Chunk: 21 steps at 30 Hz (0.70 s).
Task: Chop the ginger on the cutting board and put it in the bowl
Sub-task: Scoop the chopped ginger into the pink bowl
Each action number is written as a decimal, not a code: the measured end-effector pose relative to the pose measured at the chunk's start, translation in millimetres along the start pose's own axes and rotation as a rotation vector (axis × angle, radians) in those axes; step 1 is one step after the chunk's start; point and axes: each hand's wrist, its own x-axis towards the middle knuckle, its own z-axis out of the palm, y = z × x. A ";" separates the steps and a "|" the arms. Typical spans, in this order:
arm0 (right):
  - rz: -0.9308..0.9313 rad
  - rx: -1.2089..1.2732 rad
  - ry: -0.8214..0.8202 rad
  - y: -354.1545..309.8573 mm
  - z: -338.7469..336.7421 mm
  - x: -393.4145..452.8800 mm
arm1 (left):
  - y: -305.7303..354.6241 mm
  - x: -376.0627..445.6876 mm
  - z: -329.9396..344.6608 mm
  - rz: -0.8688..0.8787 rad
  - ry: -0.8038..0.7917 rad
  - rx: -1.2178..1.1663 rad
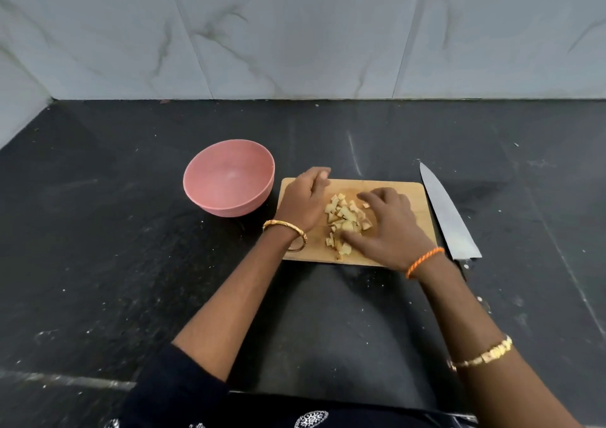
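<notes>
A pile of chopped ginger pieces (344,222) lies in the middle of the wooden cutting board (416,198). My left hand (305,201) rests on edge at the left of the pile, fingers curled loosely, holding nothing. My right hand (390,227) lies flat with spread fingers against the right side of the pile, thumb near the lower pieces. The pink bowl (228,177) stands empty just left of the board. The large knife (447,213) lies on the counter right of the board, blade pointing away from me.
The black stone counter (131,247) runs to a grey marble wall at the back and left. White specks dot the counter. My dark patterned clothing shows at the bottom edge.
</notes>
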 end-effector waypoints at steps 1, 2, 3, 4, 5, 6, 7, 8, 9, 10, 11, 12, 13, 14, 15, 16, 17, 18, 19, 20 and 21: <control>-0.035 -0.072 0.006 -2.8 7.2 -9.3 | 2.4 1.7 3.0 -0.022 -0.034 -0.071; -0.061 -0.132 -0.004 -3.7 16.4 -14.6 | 4.4 2.3 7.1 -0.045 -0.069 -0.136; -0.074 -0.161 -0.010 -2.8 24.8 -15.7 | 6.1 1.3 11.5 -0.071 -0.100 -0.192; -0.071 -0.165 -0.003 0.6 32.1 -13.4 | 6.0 -0.6 17.1 -0.091 -0.118 -0.232; -0.060 -0.159 0.017 4.6 36.4 -9.0 | 5.2 -3.0 21.9 -0.100 -0.124 -0.252; -0.044 -0.149 0.038 7.5 38.7 -4.7 | 2.9 -5.1 25.6 -0.101 -0.118 -0.258; -0.026 -0.138 0.052 9.7 39.3 -1.1 | 1.7 -6.9 28.0 -0.103 -0.112 -0.257; -0.012 -0.122 0.052 11.3 39.6 1.7 | 0.9 -8.3 29.5 -0.104 -0.107 -0.258; -0.007 -0.103 0.038 12.2 39.3 4.5 | 0.5 -9.1 30.5 -0.111 -0.103 -0.265; -0.015 -0.084 0.024 12.7 38.9 8.0 | 1.0 -9.7 30.9 -0.116 -0.100 -0.277; -0.032 -0.058 0.023 12.2 37.8 12.1 | 3.1 -10.5 30.1 -0.131 -0.096 -0.286; -0.050 -0.022 0.036 11.6 36.8 16.6 | 4.9 -10.8 29.5 -0.142 -0.095 -0.299; -0.068 0.019 0.054 9.5 35.3 20.3 | 7.2 -10.9 28.5 -0.154 -0.099 -0.307; -0.086 0.064 0.066 7.6 34.2 23.2 | 9.4 -11.2 27.6 -0.158 -0.104 -0.311; -0.096 0.100 0.062 5.5 33.3 25.2 | 10.3 -11.8 26.0 -0.169 -0.109 -0.304; -0.107 0.121 0.050 4.2 32.7 26.5 | 9.6 -12.0 24.1 -0.176 -0.113 -0.296; -0.109 0.132 0.029 4.9 30.6 26.4 | 9.3 -12.0 21.4 -0.183 -0.115 -0.285; -0.098 0.142 0.006 6.3 26.1 25.3 | 8.4 -11.7 17.4 -0.180 -0.110 -0.269; -0.066 0.140 -0.011 8.3 19.4 23.7 | 7.4 -11.2 10.8 -0.171 -0.103 -0.224; -0.023 0.113 -0.020 13.3 12.1 23.0 | 7.1 -10.8 3.1 -0.153 -0.110 -0.146; 0.028 0.052 -0.045 19.1 3.1 22.3 | 7.7 -10.4 -5.2 -0.144 -0.137 -0.041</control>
